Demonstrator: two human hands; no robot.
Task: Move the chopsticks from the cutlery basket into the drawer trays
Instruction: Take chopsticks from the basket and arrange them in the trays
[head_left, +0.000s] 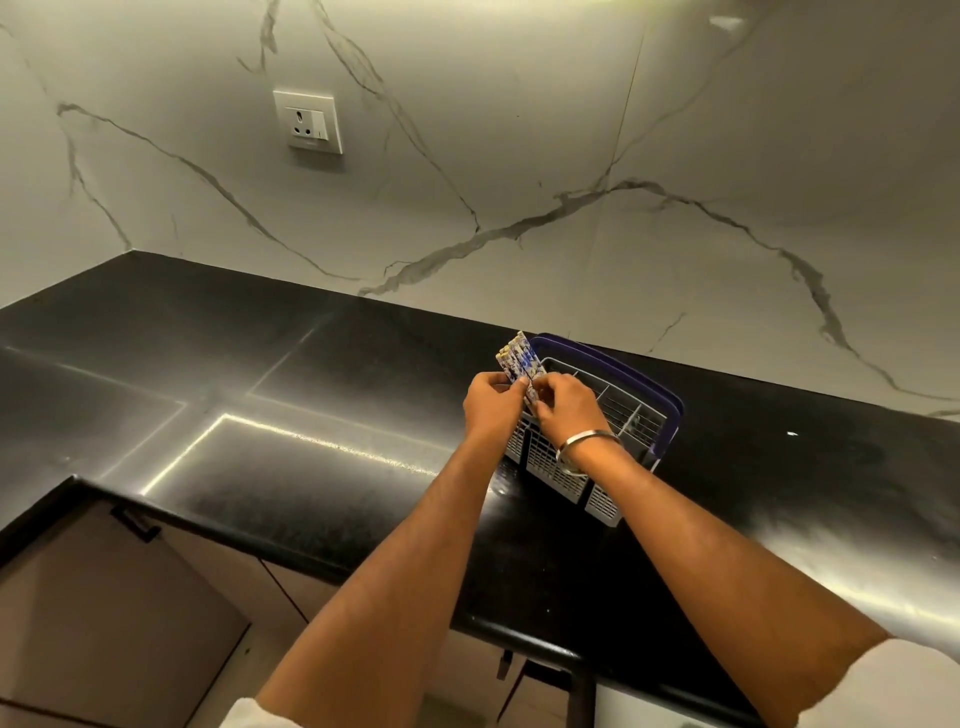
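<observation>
A grey slotted cutlery basket (631, 415) with a dark blue handle stands on the black countertop (291, 384) near the marble wall. A bunch of blue-and-white patterned chopsticks (519, 358) sticks up from its left end, tilted to the left. My left hand (491, 408) grips the bunch from the left side. My right hand (566, 410), with a metal bangle at the wrist, pinches the same bunch from the right, over the basket. The lower ends of the chopsticks are hidden by my fingers. No drawer tray is in view.
A white wall socket (310, 120) sits high on the marble backsplash. Below the counter's front edge are brown cabinet fronts (119, 623) with a black handle (136, 525) at lower left. A dark handle or bar (576, 691) shows under the counter near my arms.
</observation>
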